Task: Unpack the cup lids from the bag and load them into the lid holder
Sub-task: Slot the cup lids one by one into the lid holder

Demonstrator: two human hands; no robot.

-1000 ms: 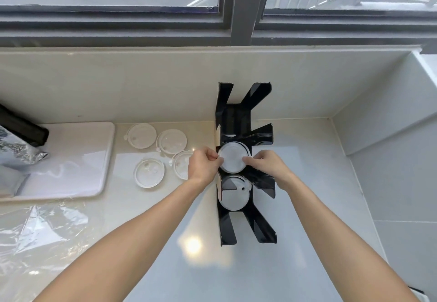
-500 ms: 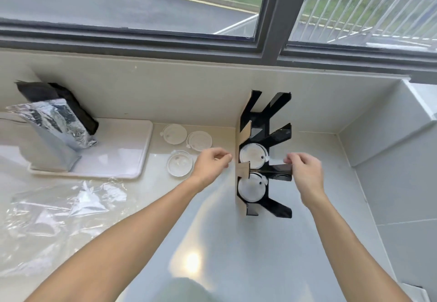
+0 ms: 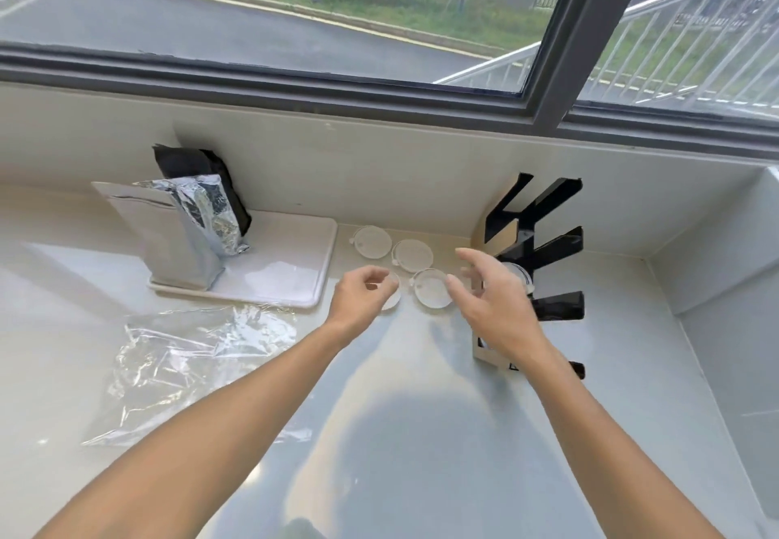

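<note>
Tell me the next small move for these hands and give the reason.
Probably lower the right hand onto the loose lid just below its fingertips and pinch its rim. Both hands are empty and open above the counter, four lids lie loose there, and the black lid holder beside the right hand shows a lid already slotted in. The left hand hovers over another lid.

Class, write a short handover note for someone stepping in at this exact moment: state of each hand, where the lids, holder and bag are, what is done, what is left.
Left hand: empty, fingers curled, hovering over the lid nearest it.
Right hand: open and empty, above the lid next to it.
Two more loose lids lie on the counter behind these.
Black lid holder stands to the right; at least one lid shows in it, the rest is hidden by the right hand.
Empty clear bag lies on the left.
Done: bag unpacked, loading begun.
Left: load the four loose lids.
</note>
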